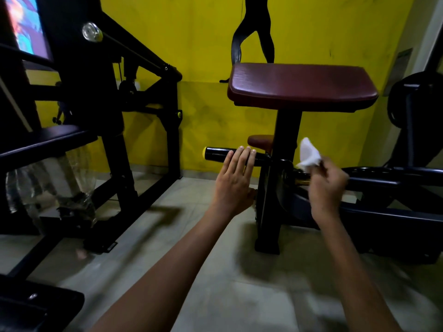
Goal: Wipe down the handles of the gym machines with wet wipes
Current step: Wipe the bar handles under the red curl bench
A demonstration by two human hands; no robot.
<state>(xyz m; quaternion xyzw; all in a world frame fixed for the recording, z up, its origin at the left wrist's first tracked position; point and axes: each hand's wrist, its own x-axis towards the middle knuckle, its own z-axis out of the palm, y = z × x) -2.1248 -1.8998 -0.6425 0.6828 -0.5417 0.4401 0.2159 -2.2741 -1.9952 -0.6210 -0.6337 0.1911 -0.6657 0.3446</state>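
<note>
- Handle (221, 154) first: a black bar with a yellow end cap, it stuck out to the left from the machine's black post (286, 130), low down under the maroon pad (299, 85).
- My left hand (236, 178) lay over it with straight fingers, the tips draped across the top of the bar, nothing gripped; I judged that was to steady it for the wipe.
- My right hand (327, 185) pinched the wet wipe (308, 154) between curled fingers, just right of the post and clear of the handle, with the loose white end standing up. It looked poised to come across to the bar, not yet on it.
- Under that hand a brass-coloured stub (302, 181) showed by the pivot; whether the wipe touched it I could not tell.
- My fingers covered the handle's inner stretch, so its join with the post was hidden.
- A smaller maroon pad (260, 141) peeked out behind the post, mostly blocked.
- To the left stood another black machine frame (124, 144), with a clear plastic bag (48, 188) hanging beneath its seat; the contents were too murky to name.
- Motion blur smeared the floor (203, 271), and a dark silhouette (254, 39) on the yellow wall (335, 32) was cut off at the top.
</note>
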